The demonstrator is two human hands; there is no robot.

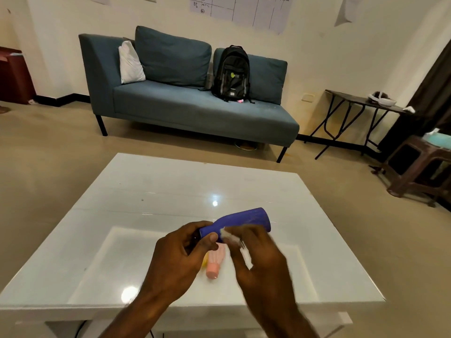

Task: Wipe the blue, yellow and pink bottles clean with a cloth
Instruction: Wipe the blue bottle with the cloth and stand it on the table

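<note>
My left hand (180, 254) grips the neck end of the blue bottle (246, 219), which is held tilted above the white table (146, 191) with its base pointing up and to the right. My right hand (258, 257) pinches a white cloth (231, 237) against the bottle's side near the neck. Below the hands the pink bottle (216, 262) lies on the table, its cap toward me. A sliver of the yellow bottle (204, 261) shows beside it, mostly hidden behind my left hand.
A blue sofa (185, 103) with a black backpack (231, 74) stands beyond the table. A dark folding table (361, 103) and a brown stool (419, 164) are at the right. Bare floor surrounds the white table.
</note>
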